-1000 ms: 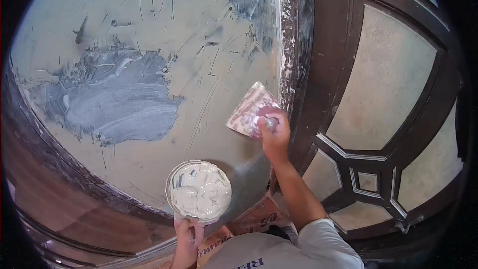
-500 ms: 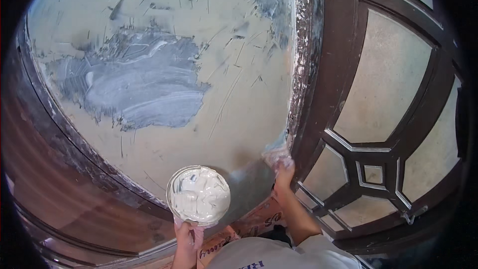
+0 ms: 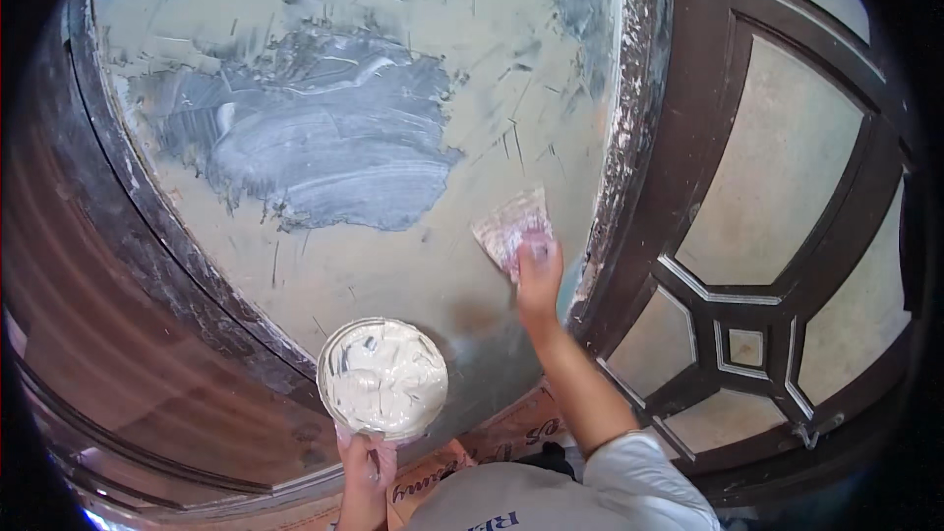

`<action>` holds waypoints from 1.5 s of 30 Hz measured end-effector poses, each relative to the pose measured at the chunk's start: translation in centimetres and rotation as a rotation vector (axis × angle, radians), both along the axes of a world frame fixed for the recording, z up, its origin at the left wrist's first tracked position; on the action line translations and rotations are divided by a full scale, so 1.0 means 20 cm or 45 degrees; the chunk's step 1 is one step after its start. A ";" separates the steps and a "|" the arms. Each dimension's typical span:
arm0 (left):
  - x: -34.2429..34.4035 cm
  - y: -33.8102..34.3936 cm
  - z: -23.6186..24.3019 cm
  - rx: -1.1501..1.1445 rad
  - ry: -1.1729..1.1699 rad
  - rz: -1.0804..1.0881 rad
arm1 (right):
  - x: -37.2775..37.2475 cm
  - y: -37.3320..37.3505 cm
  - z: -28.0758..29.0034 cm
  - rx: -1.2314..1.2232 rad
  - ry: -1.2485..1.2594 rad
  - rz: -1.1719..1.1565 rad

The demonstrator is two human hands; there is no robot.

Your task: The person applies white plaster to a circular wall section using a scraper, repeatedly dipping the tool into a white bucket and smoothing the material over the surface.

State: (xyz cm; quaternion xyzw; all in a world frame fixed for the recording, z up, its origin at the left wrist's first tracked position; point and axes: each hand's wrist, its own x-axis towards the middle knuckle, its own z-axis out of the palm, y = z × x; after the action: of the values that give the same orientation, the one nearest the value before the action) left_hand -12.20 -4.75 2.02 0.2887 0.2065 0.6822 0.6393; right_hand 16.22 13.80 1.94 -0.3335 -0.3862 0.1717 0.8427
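Note:
A round tub of white wall putty (image 3: 388,379) sits low in front of me, with my left hand (image 3: 366,454) closed on its near rim. Smeared with putty, my right hand (image 3: 538,261) grips a putty knife (image 3: 509,228), its broad blade coated white and pink. The blade lies over the beige wall (image 3: 374,275); whether it touches the surface I cannot tell. Up and to the left of it, a large grey-blue patch (image 3: 334,138) with white streaks and ragged edges spreads over the wall.
A dark brown door with pale panels (image 3: 787,167) stands at the right, beside a flaking frame edge (image 3: 629,108). Another worn dark frame (image 3: 167,206) curves along the left, next to brown glossy panelling (image 3: 108,334). Printed orange cardboard (image 3: 516,428) lies at the bottom.
My right hand has moved the putty knife up and left, away from the frame edge onto the wall. The tub has shifted slightly left, and the view has turned a little.

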 end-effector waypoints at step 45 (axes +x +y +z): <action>0.08 0.12 -0.08 -0.081 0.093 -0.157 | 0.13 -0.15 -0.41 -0.395 0.217 0.334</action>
State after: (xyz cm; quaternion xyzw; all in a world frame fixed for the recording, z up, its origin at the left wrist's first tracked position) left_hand -10.53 -2.45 0.51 0.3051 0.2333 0.6236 0.6809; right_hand 18.75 10.83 -6.24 -0.3902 -0.3225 0.3649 0.7814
